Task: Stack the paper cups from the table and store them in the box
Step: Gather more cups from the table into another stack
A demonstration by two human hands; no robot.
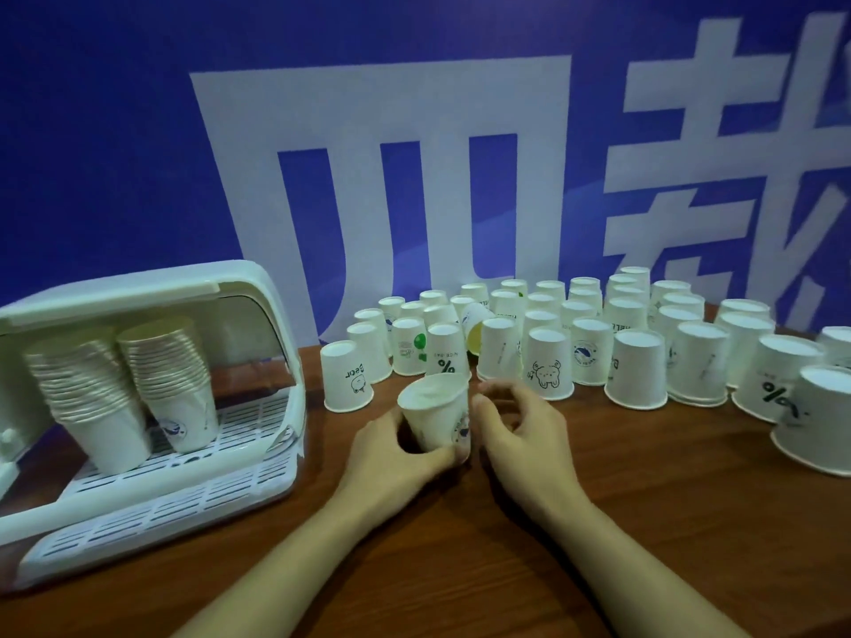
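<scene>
It looks like a staged booth or demonstration space rather than a home: a blue printed backdrop (138,131) with huge white characters (382,177) fills the far side behind a wood-grain table (644,522) crowded with dozens of upturned paper cups (635,368).

Left hand (391,446) grips an upright paper cup (435,419); right hand (518,435) curls beside it.

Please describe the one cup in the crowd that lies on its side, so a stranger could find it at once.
On the brown table, right of the white box, stands a crowd of upside-down paper cups. Look near its left-middle, behind the cup marked with a percent sign. The tipped cup alone leans over, showing a yellowish inside.
</scene>
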